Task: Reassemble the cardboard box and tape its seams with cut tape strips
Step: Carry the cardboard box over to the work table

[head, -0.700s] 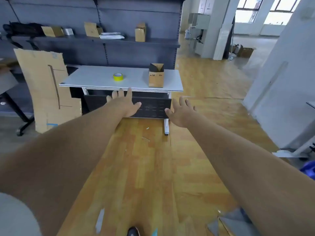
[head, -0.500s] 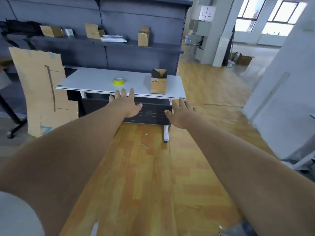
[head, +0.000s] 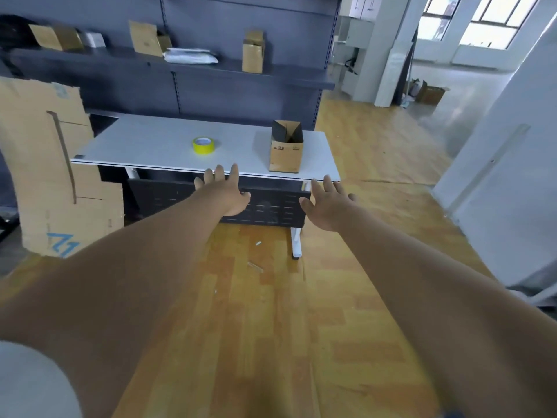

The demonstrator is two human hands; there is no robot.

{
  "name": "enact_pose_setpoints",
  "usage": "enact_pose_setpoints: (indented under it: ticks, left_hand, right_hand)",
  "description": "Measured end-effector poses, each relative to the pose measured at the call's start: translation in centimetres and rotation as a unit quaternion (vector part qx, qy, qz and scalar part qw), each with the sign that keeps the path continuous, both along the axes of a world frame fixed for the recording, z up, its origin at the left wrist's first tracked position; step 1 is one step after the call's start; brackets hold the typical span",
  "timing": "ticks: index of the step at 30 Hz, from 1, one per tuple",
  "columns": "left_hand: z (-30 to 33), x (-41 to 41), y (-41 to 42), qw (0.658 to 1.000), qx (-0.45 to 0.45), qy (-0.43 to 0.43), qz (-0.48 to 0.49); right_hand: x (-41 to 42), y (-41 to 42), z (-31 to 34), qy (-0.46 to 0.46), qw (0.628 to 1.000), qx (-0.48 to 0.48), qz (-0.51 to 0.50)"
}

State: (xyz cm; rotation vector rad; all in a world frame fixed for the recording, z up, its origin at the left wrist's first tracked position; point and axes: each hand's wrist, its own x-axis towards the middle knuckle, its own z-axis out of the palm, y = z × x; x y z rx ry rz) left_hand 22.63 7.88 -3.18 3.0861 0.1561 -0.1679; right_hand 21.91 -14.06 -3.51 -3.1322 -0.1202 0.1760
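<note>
A small brown cardboard box [head: 285, 152] stands upright on the right part of a white table [head: 156, 146], its top flaps open. A yellow tape roll [head: 204, 145] lies flat on the table, left of the box. Both my arms stretch forward over the wooden floor. My left hand [head: 223, 191] is spread, palm down, just short of the table's front edge, below the tape roll. My right hand [head: 327, 203] is also spread, fingers apart, near the table's front right corner, below the box. Neither hand holds anything.
A large flat cardboard sheet [head: 51, 164] leans at the table's left end. Dark shelving [head: 211, 73] behind the table carries several small boxes. A white wall [head: 512, 176] stands on the right. Small scraps lie on the wooden floor [head: 259, 312].
The table, box and tape roll appear larger and closer than before. Both hands stay spread and have come up to the table's front edge.
</note>
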Motion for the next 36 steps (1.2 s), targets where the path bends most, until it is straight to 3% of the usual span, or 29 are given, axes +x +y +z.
enact_pose_setpoints:
  ticks: [22,36]
  left_hand:
    - [-3.2,27.8,-6.3,1.000,0.027,0.004,0.015]
    - [-7.6,48.7,-3.3,0.997,-0.049,0.050,-0.021]
  right_hand:
    - [30.4,-3.6,-4.3,0.033,0.989,0.087,0.115]
    - [49.0,-1.5,-8.1,0.074,0.994,0.063,0.055]
